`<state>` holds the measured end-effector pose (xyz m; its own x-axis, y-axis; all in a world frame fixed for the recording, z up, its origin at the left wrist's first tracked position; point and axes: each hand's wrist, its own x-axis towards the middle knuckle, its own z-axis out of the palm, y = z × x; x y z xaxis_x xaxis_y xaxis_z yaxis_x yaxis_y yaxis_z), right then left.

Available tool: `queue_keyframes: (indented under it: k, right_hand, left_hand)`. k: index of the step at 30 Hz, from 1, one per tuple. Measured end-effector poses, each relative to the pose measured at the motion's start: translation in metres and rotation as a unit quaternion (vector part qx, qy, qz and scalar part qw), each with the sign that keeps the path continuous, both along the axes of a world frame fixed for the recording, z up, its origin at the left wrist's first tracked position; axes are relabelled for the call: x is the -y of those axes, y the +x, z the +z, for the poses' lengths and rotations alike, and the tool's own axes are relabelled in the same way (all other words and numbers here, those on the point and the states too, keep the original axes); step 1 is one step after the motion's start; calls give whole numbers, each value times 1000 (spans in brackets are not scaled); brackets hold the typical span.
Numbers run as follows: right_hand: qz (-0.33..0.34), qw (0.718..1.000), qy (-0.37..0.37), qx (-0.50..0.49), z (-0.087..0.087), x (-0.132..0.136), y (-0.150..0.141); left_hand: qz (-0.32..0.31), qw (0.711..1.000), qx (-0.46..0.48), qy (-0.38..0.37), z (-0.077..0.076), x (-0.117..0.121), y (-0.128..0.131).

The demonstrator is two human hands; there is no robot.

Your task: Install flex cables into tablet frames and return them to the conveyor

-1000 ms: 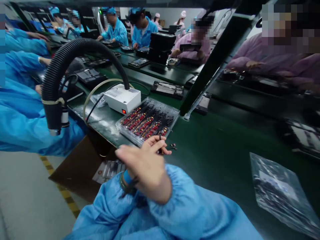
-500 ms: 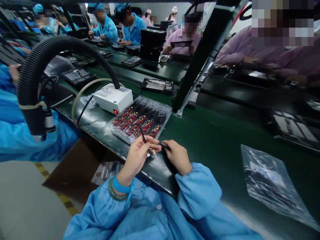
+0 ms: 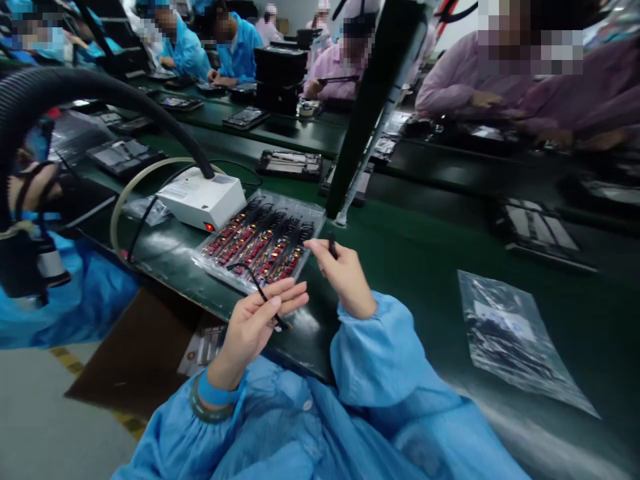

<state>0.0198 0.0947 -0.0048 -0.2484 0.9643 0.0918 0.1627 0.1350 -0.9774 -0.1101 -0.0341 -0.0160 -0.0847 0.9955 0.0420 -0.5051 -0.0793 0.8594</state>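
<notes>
While L hand [image 3: 245,327] clamps a blk cable [image 3: 257,283] under its thumb, both ends stick out, prob. for access; R hand [image 3: 347,277], fingers curled, grips a blk item [image 3: 333,247], ID unclear; clear plastic tray [image 3: 215,275] of wired parts [image 3: 260,243] sits just beyond, likely for quick reach.

Blue buttoned smock [image 3: 280,427], blue wristband [image 3: 218,390], green bangle [image 3: 209,408]

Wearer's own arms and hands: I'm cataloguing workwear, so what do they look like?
Both sleeves are light blue, loose and creased, with a gathered cuff at the right wrist. The left hand and right hand are ungloved. The left wrist wears a bright blue band and, beside it, a dull green ring, perhaps a bangle. No markings show on the sleeves.
</notes>
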Motion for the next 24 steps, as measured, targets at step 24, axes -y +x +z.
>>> queue_keyframes:
  k: [24]
  right_hand:
    - [-492,870,22,-1,-103,124,308]
  left_hand:
    - [-226,950,91,-197,-15,-84,135]
